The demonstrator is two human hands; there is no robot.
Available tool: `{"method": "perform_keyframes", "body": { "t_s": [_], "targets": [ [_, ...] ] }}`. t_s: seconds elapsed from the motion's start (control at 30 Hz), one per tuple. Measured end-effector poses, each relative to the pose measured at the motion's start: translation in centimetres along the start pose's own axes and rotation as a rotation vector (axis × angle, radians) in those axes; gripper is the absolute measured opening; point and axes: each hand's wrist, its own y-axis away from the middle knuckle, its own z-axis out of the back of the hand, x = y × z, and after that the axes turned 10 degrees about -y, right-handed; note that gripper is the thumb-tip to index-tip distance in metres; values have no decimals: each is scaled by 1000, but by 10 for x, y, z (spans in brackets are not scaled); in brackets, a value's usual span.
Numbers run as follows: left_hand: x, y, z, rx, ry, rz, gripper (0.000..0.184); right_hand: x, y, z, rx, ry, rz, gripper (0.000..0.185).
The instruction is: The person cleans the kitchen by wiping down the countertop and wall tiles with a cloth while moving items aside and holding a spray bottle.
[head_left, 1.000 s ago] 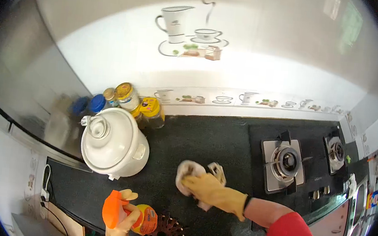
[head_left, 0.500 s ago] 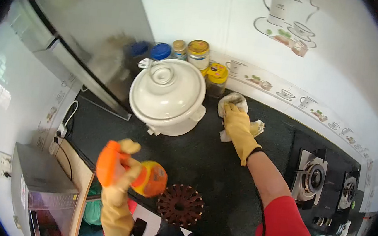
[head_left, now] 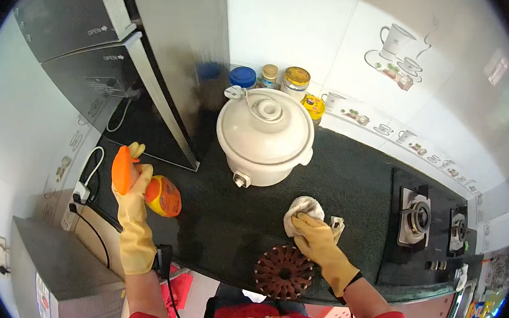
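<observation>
My left hand point(head_left: 135, 193), in a yellow rubber glove, is wrapped round the neck of a spray bottle with an orange trigger head point(head_left: 122, 171) and a red-and-yellow label point(head_left: 165, 197). It is at the left side of the dark countertop point(head_left: 217, 223). My right hand point(head_left: 319, 240), gloved the same way, presses a crumpled whitish cloth point(head_left: 304, 211) onto the counter. Part of the cloth sticks out to the right of my fingers. Just below it lies a round brown slatted trivet point(head_left: 283, 272) at the front edge.
A white lidded electric cooker point(head_left: 266, 135) stands at the back, with jars point(head_left: 297, 80) behind it against the tiled wall. To the left is a dark fridge point(head_left: 172, 59). A gas hob point(head_left: 414, 217) is on the right. A white plug and cable point(head_left: 83, 191) lie by the left wall.
My right hand has drawn the cloth from beside the jars towards the front edge, near the trivet. My left hand with the spray bottle has moved left. The camera view has shifted.
</observation>
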Motion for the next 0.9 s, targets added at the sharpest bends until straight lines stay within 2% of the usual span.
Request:
{"method": "perform_keyframes", "body": {
  "t_s": [0.07,0.1,0.13,0.2,0.23,0.27,0.33,0.37,0.4,0.47,0.5,0.57,0.6,0.67,0.7,0.73,0.77,0.83,0.87,0.9],
  "targets": [
    [3,-6,3,39,-15,17,57,-2,-3,6,116,-239,-142,32],
    [10,-9,3,89,-4,-27,59,21,-13,31,162,-338,-507,29],
    [13,-10,5,100,7,-24,59,19,-20,42,76,-296,-471,30],
    [3,-6,4,169,-47,51,63,29,-35,61,-331,-570,-627,33],
    [8,-4,8,193,-65,-30,66,27,-47,66,-427,-570,-658,36],
    [3,0,14,195,-60,-29,66,24,-60,70,-523,-573,-685,40],
    [-19,10,28,207,-462,65,63,-2,-77,63,-512,-677,-674,47],
    [-26,19,30,98,-499,-105,57,-13,-87,61,-442,-839,-769,49],
    [-38,34,34,89,-496,-107,57,-21,-97,62,-367,-1000,-861,52],
    [-58,60,36,-282,-499,-134,48,-25,-115,55,-375,-1023,-898,54],
    [-57,65,31,-280,-507,-132,48,-31,-119,49,-373,-1096,-877,54],
    [-58,81,18,93,-358,-256,36,-35,-128,43,-345,-1188,-874,53],
    [-73,78,-14,192,-401,-209,27,-36,-132,40,-338,-1191,-875,53],
    [-48,60,-65,312,-25,-25,32,-41,-141,40,-320,-1224,-897,51],
    [-40,46,-73,400,-120,-134,36,-33,-144,42,-328,-1212,-893,51],
    [-35,32,-93,293,-197,127,40,-29,-149,42,-352,-1168,-939,52],
    [-37,14,-109,257,-54,216,50,-33,-150,40,-350,-1188,-925,53],
    [-1,-24,-132,279,105,312,66,-44,-151,32,-365,-1198,-895,56],
    [25,-42,-140,340,122,314,69,-48,-153,30,-363,-1251,-905,56],
    [18,-47,-149,408,248,395,70,-48,-153,27,-398,-1250,-890,55]
  ]
}}
